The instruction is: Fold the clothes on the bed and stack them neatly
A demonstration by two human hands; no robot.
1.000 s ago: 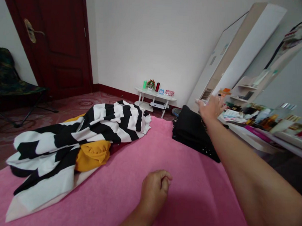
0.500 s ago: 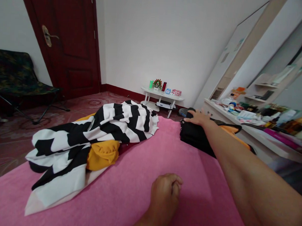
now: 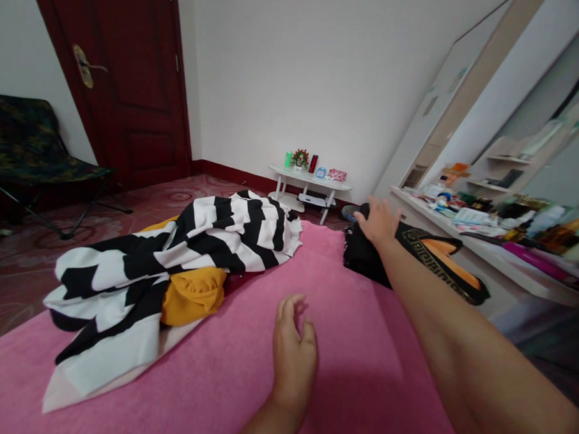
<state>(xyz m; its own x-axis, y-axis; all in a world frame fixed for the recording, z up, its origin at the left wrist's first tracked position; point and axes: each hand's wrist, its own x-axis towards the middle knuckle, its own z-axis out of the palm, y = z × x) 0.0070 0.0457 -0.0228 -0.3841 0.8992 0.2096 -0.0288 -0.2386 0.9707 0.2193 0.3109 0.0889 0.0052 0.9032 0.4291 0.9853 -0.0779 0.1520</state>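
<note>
right hand on the black folded garment, left hand loose on the bed

reaching, not yet lifting, by the look of it; right hand (image 3: 378,222) stretched out to about 1 o'clock, laid on top of the black folded garment (image 3: 364,255) at the far edge of the pink bed cover (image 3: 315,288); fingers (image 3: 388,210) spread and resting flat on the cloth, not curled round it, so no grip to speak of; whether the thumb tucks under the near fold, impossible to tell; just to the right, touching or overlapping it, a black piece with gold and orange print (image 3: 436,258) hanging toward the dresser top (image 3: 508,258) cluttered with bottles and boxes.

left hand (image 3: 293,358) at 6 o'clock, low and near, palm down on the pink cover; fingers (image 3: 285,309) half open, slightly lifted, holding nothing.

well apart at 10 o'clock, a black and white striped cloth (image 3: 182,251) in a heap over a mustard yellow garment (image 3: 193,294); beyond the bed, a small white side table (image 3: 315,180), a dark red door (image 3: 127,75) and a folding chair (image 3: 28,148).

likely next call: closing the right fingers under the edge of the black stack and keeping it level, since a one-sided pull could spill the folds.
</note>
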